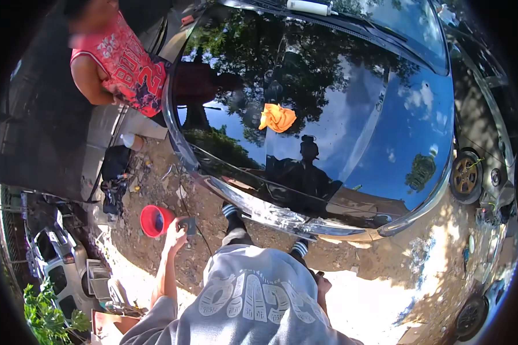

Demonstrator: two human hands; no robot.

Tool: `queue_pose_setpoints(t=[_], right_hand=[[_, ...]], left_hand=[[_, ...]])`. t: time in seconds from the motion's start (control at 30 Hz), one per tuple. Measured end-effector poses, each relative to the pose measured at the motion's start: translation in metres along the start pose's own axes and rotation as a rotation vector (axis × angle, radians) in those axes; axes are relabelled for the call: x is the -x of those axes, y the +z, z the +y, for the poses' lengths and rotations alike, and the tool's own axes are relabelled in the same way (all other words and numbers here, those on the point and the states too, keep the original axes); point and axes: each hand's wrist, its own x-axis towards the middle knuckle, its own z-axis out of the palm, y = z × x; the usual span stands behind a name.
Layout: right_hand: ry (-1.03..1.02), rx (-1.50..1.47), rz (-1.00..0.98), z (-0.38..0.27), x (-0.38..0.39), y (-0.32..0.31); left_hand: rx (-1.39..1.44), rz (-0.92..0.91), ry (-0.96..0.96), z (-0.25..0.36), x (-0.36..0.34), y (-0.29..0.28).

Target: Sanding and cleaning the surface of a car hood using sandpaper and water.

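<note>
My left hand (177, 233) holds a flat dark grey object (190, 226) beside a red bucket (147, 221) that stands on the dirt. My right hand (322, 283) is low at my right side, partly hidden by my body, its fingers curled round something dark that I cannot make out. In front of me is the glossy black hood (224, 164) of a vehicle, with a crumpled orange cloth (277, 118) lying on it.
A person (121, 69) in a red sleeveless top stands at the hood's left side. A pale container (131, 141) and dark clutter (115, 178) lie left of the bumper. A wheel (465, 175) is at the right; another vehicle (63, 270) is at the lower left.
</note>
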Motion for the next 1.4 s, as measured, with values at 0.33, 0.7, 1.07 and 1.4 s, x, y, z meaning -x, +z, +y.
queue_pose_setpoints(t=[0.33,0.7,1.07,1.4], right_hand=[[-1.324,-0.613,0.044,-0.390,0.338,0.002],[-1.647,-0.694,0.482,-0.506,0.461,0.007],[-1.721,-0.838,0.332,-0.498,0.434,-0.006],[-1.683,-0.799,0.413,-0.519,0.424,-0.006]], left_hand=[[0.884,-0.662,0.044,0.188,-0.142,-0.034],[1.366,-0.906,0.443,0.244,-0.167,-0.134],[1.105,-0.730,0.606,0.251,-0.144,-0.118],[1.127,-0.870,0.569,0.269,-0.176,-0.121]])
